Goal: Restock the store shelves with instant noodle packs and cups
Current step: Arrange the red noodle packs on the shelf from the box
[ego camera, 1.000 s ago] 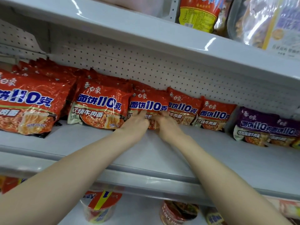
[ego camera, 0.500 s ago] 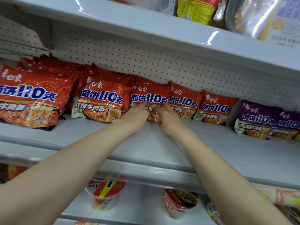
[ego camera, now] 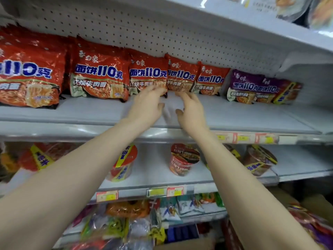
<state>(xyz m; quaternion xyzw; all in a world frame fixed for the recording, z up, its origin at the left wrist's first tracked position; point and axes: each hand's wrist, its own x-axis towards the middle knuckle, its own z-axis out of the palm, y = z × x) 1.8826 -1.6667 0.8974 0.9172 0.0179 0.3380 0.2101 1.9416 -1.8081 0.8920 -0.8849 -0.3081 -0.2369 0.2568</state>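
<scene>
Red foil packs (ego camera: 100, 76) lean in a row along the back of the middle shelf (ego camera: 90, 112), tops resting against the pegboard (ego camera: 180, 33) — set so, we judge, to keep the labels facing the aisle and to leave room in front for more stock. Purple packs (ego camera: 252, 85) close the row at three o'clock from our hands, kept apart by flavour. Noodle cups (ego camera: 183, 159) stand on the shelf below, at six o'clock, well spaced, with yellow price tags (ego camera: 246, 138) on the rail above them.

Our left hand (ego camera: 146, 105) reaches to twelve o'clock, fingers nearly straight and together. Its fingertips (ego camera: 155, 89), blurred, touch the lower edge of the middle pack (ego camera: 147, 73) and grip nothing. We take it as nudging the pack square with its neighbours. Our right hand (ego camera: 191, 112) hangs just beside the left, at its three o'clock, fingers loosely spread and thumb out — wide, empty. Its tips lie at the foot of the neighbouring pack (ego camera: 181, 74), and we cannot tell whether they touch it. Both packs lean, edges overlapping, so the straightening looks close to done. No fresh pack is in our hands; the front strip of the shelf at seven o'clock is where one would likely go.
</scene>
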